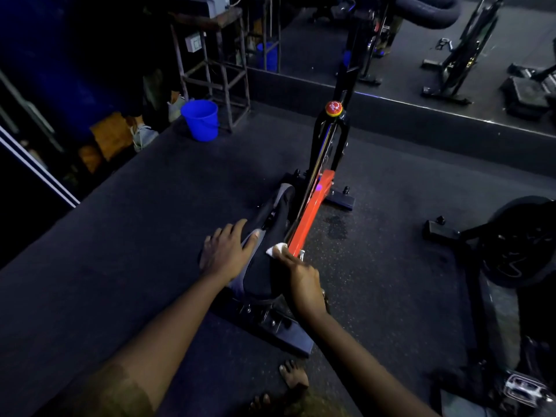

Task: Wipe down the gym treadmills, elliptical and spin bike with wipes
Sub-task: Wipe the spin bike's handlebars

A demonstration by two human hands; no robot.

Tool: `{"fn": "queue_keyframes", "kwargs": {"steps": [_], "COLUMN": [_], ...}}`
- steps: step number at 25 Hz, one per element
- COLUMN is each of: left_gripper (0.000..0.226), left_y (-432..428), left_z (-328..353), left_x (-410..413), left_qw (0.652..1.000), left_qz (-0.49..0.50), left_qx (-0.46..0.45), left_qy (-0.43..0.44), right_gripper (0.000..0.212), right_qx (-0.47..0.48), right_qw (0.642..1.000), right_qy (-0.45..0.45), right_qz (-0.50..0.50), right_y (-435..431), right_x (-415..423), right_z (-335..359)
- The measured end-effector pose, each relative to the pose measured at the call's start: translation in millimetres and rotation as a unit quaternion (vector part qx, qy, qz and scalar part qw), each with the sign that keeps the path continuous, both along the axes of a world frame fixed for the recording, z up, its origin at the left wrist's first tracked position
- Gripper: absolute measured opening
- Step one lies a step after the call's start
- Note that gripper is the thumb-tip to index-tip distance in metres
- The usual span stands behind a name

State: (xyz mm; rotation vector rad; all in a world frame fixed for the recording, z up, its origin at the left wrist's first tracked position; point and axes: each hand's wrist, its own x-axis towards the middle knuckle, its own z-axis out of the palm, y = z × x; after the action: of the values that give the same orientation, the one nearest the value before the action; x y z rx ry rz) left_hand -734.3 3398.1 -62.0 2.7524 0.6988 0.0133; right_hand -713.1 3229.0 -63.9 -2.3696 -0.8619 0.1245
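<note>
A spin bike with an orange frame bar (313, 215) and a black saddle (261, 272) stands on the dark floor in front of me. My left hand (225, 251) rests flat on the saddle's left side, fingers spread. My right hand (301, 281) pinches a white wipe (276, 249) and presses it where the saddle meets the lower end of the orange bar. A red and yellow knob (333, 108) tops the bike's black fork.
A blue bucket (201, 119) stands at the back left beside a metal rack (222, 70). Another bike's flywheel (517, 242) and pedal (525, 389) are close on the right. A mirror (421, 55) lines the far wall. My bare feet (293, 376) stand behind the bike's base.
</note>
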Motion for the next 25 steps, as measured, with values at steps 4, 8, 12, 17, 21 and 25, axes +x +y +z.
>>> {"fn": "queue_keyframes", "kwargs": {"steps": [4, 8, 12, 17, 21, 25], "left_gripper": [0.057, 0.058, 0.06, 0.061, 0.061, 0.06], "left_y": [-0.4, 2.6, 3.2, 3.8, 3.9, 1.9], "left_z": [-0.7, -1.5, -1.7, -4.7, -3.9, -1.7], "left_x": [-1.0, 0.1, 0.0, -0.5, 0.6, -1.9], "left_qw": [1.0, 1.0, 1.0, 1.0, 0.999, 1.0], "left_qz": [0.0, -0.005, 0.003, 0.005, 0.006, 0.005], "left_qx": [0.003, -0.012, -0.018, -0.025, -0.037, -0.029], "left_qy": [-0.003, 0.006, 0.002, 0.011, 0.008, 0.003], "right_gripper": [0.025, 0.032, 0.034, 0.043, 0.048, 0.041], "right_qx": [0.063, -0.005, -0.133, -0.088, -0.02, 0.092], "right_qw": [0.997, 0.998, 0.983, 0.99, 0.998, 0.993], "right_qy": [0.046, -0.066, -0.114, -0.088, -0.003, 0.063], "right_qz": [-0.009, -0.008, 0.059, 0.067, 0.056, -0.031], "right_y": [-4.2, 42.6, 57.3, 28.4, -0.5, -12.6], "right_x": [30.0, 101.9, 101.7, 36.9, -8.3, 2.0], "right_z": [41.7, 51.5, 14.1, 17.1, 15.9, 26.6]}}
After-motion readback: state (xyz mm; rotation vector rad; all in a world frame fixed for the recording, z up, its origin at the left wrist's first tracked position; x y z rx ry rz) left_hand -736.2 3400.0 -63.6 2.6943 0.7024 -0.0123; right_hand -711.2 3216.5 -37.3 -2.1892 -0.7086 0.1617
